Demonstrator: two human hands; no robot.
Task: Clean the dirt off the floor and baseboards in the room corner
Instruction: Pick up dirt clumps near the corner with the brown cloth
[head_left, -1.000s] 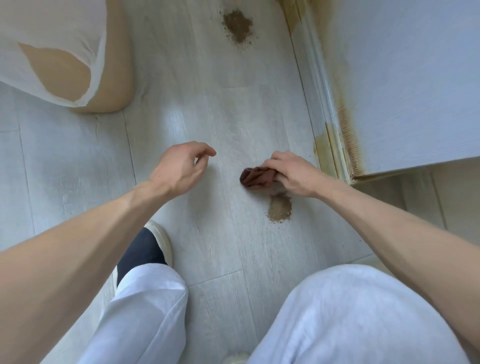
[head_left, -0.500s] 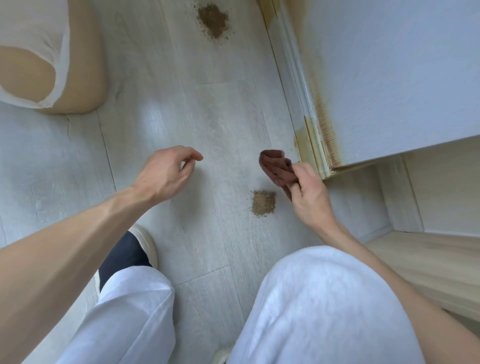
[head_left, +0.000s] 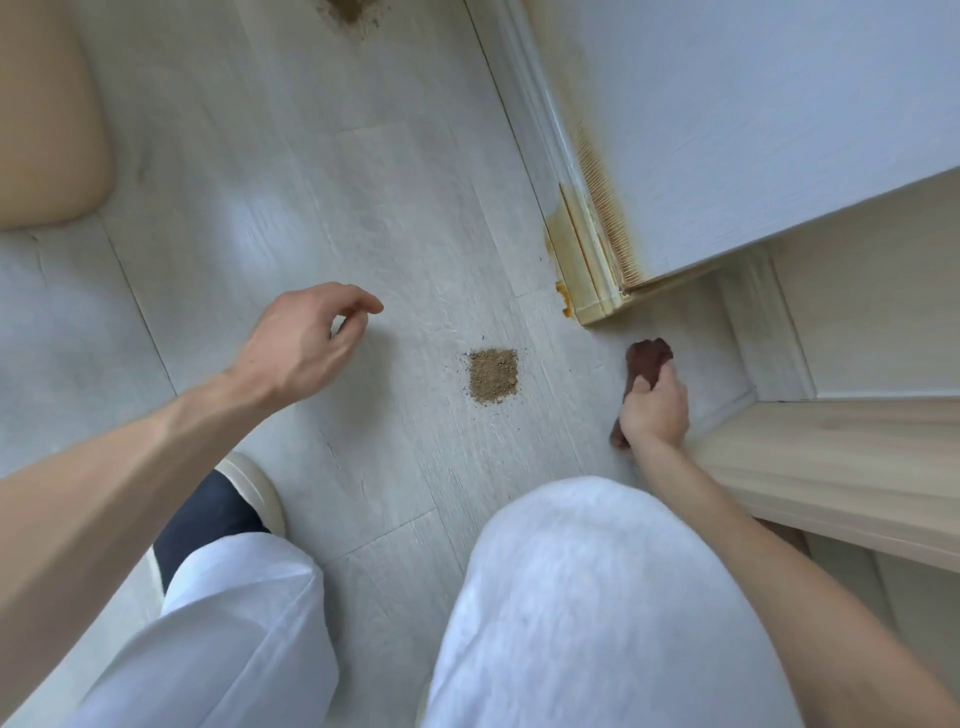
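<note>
A small heap of brown dirt (head_left: 493, 375) lies on the pale plank floor (head_left: 363, 218) in front of me. A second dirt patch (head_left: 349, 11) sits at the top edge. The white baseboard (head_left: 582, 244) along the wall carries yellow-brown stains, heaviest at its outer corner. My right hand (head_left: 655, 410) grips a dark brown cloth (head_left: 647, 359) low over the floor, right of the heap and just below that stained corner. My left hand (head_left: 304, 345) hovers left of the heap, fingers loosely curled, holding nothing.
A beige rounded object (head_left: 47, 140) stands at the upper left. A light wooden ledge (head_left: 831, 462) runs along the right beside my right forearm. My knees in white trousers fill the bottom, with a dark sock and a pale shoe (head_left: 254, 488) under my left arm.
My right hand has carried the cloth off the heap's left side, round to its right, towards the baseboard corner. The view has shifted; my left hand has stayed about the same.
</note>
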